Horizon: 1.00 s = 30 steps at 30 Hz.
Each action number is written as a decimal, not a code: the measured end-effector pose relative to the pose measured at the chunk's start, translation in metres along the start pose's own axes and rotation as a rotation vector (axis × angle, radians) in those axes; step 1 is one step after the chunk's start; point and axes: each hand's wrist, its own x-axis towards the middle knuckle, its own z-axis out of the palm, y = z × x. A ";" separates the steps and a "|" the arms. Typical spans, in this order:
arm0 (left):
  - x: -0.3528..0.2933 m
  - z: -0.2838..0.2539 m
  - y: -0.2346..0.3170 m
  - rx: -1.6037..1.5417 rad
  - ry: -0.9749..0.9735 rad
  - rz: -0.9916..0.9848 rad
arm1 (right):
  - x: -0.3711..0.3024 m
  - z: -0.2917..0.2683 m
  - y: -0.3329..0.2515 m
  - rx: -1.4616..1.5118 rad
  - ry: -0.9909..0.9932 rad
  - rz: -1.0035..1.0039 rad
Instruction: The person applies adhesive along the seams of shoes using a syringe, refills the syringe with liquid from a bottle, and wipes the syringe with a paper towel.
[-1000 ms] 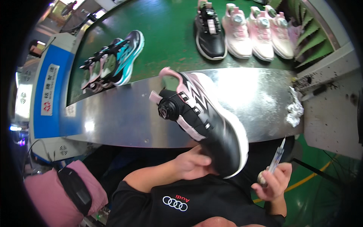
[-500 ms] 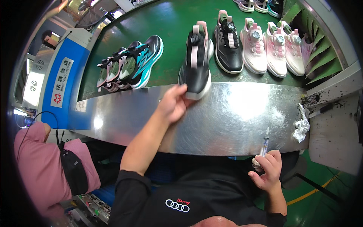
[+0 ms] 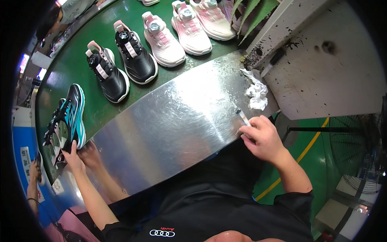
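My left hand (image 3: 75, 160) reaches to the far left and grips the heel end of a black and teal sneaker (image 3: 75, 115), thumb on its near side. That sneaker stands in a tight group with several others, partly hidden behind one another. In my right hand (image 3: 264, 138) is a slim clear syringe (image 3: 243, 116), its tip pointing up and left over the metal ledge (image 3: 161, 129). Two black sneakers with pink straps stand side by side on the green surface: a left one (image 3: 109, 76) and a right one (image 3: 137, 58).
White and pink sneakers (image 3: 165, 46) stand in a row to the right of the black ones. Crumpled white tissue (image 3: 256, 92) lies at the ledge's right end, beside a dark-handled knife (image 3: 274, 62). Another person's hand (image 3: 35, 171) shows at far left. A fan (image 3: 354, 137) stands at right.
My left hand has let go of the black sneaker, now standing beside its match, and moved left to the teal one. My right hand has moved over the ledge with the syringe. The view has turned.
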 end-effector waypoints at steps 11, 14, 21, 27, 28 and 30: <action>0.014 0.015 0.016 0.131 -0.026 -0.100 | 0.024 -0.007 0.004 -0.255 -0.257 -0.098; -0.017 -0.047 0.018 0.104 -0.100 -0.149 | 0.025 -0.017 -0.003 -0.244 -0.319 -0.098; -0.182 0.017 0.084 0.423 -0.372 0.110 | 0.027 -0.011 0.006 0.081 -0.267 -0.014; -0.158 0.048 0.107 -0.295 -0.377 -0.321 | 0.017 -0.014 0.014 0.351 -0.385 0.013; -0.131 0.036 0.075 -0.181 -0.369 -0.206 | 0.018 -0.012 0.013 0.497 -0.399 0.111; -0.075 0.063 0.045 -0.108 -0.289 -0.397 | 0.009 -0.022 0.007 0.762 -0.462 0.429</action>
